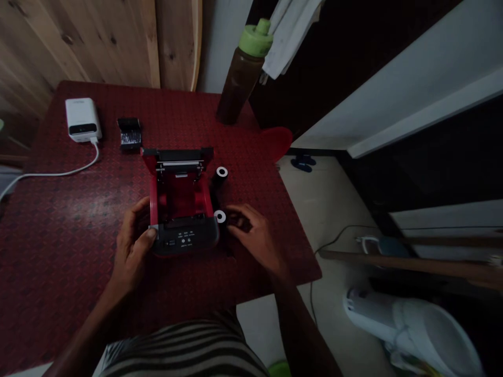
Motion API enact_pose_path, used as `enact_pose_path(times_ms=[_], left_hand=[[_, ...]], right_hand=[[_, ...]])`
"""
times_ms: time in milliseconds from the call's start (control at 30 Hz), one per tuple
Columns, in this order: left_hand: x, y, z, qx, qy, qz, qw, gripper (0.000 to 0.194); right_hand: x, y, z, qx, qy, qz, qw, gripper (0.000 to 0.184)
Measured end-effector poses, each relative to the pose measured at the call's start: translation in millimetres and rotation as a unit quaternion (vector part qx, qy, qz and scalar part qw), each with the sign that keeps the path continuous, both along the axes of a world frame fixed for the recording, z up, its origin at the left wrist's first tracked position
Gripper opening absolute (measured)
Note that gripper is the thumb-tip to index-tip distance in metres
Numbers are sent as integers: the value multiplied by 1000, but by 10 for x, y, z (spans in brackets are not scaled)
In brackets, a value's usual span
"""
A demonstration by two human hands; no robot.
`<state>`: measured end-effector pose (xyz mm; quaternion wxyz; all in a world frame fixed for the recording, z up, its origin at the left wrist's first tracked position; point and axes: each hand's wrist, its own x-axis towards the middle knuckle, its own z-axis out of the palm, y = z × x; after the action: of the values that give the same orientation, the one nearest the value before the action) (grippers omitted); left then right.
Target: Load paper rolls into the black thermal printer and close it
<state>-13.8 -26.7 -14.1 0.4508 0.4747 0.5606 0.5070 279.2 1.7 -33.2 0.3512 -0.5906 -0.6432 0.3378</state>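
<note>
On the table sits a small red-and-black printer (184,235) with its lid raised, its red paper bay showing. My left hand (133,241) grips its left side, the thumb on the front left corner and the other fingers partly hidden behind the side. To the right of the printer stands a small black roll (220,217) with a white ring-shaped end. My right hand (253,230) is at that roll, thumb and forefinger curved against its right side; the dark makes the contact hard to see. A second similar roll (221,173) stands farther back.
A white power bank (81,118) with a cable lies at the back left of the red table (90,209). Beside it is a small black piece (129,133), perhaps packaging. A green-capped bottle (243,73) stands at the back; a red stool (277,142) shows beyond the right edge.
</note>
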Motion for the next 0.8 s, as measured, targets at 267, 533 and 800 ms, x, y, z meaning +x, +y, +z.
enact_pose_path(times_ms=[267, 533, 800], left_hand=[[27, -11, 0, 2, -15, 3, 1000, 60], [21, -18, 8, 13, -26, -14, 999, 57], [-11, -25, -118, 25, -26, -29, 999, 62]], right_hand=[[-264, -24, -151, 47, 28, 2, 999, 20], [-129, -74, 851, 119, -62, 86, 987, 30], [-957, 428, 1160, 106, -375, 272, 880, 30]])
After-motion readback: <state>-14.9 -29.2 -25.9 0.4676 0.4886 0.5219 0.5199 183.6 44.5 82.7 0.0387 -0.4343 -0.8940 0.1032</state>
